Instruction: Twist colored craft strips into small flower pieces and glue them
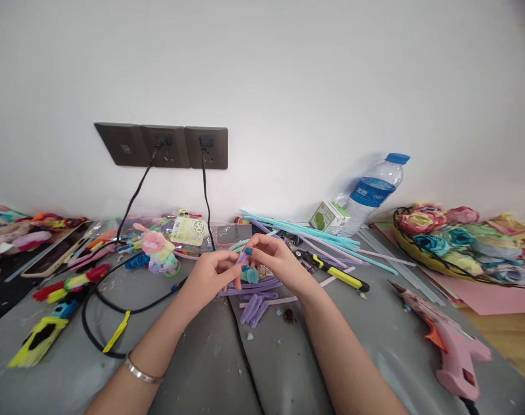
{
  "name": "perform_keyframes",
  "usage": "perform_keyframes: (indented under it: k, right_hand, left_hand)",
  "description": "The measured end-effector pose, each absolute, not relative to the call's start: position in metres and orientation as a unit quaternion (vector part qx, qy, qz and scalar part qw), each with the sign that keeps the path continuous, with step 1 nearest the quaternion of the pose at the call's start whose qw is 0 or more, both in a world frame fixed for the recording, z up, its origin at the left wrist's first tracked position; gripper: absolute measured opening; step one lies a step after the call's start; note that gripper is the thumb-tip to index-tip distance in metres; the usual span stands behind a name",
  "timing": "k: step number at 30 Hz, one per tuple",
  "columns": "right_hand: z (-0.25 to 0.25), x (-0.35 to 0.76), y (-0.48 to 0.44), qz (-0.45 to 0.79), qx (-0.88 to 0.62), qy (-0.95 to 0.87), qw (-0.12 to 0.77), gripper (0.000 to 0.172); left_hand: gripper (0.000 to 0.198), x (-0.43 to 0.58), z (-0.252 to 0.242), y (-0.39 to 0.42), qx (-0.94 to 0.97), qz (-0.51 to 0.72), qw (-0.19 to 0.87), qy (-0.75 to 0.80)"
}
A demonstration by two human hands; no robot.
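Between my two hands, just above the grey table (283,363), is a short purple pipe cleaner (243,257). My left hand (212,274) pinches it with thumb and forefinger. The fingers of my right hand (274,260) are closed on its upper end. Below them lie several folded purple pipe cleaners (256,309) in a small bundle. Longer purple stems (268,284) lie behind, next to a small teal piece (250,275). To the right rest yellow-and-black pliers (340,274) and long light-blue pipe cleaners (305,233).
A pink glue gun (450,343) lies at right, near a basket of fabric-like flowers (461,242). A water bottle (370,196) leans by a green-white box (329,217). Black cables (240,340) run from wall sockets (162,146) across the table. A pastel fuzzy figure (158,251) stands left.
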State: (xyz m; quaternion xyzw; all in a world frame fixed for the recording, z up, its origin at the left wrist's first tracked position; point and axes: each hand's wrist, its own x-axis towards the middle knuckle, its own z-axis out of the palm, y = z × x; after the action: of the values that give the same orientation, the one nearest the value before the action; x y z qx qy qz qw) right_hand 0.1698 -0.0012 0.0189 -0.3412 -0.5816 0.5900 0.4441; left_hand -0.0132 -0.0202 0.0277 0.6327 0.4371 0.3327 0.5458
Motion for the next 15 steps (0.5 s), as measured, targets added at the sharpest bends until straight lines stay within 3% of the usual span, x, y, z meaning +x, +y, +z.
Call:
perform_keyframes:
  k: [15]
  right_hand:
    - [0.0170,0.1721,-0.0025,0.696,-0.300,-0.495,0.426,0.018]
  left_hand:
    - [0.036,-0.0183,0.0272,-0.0170,0.630,0.323,0.593,0.382]
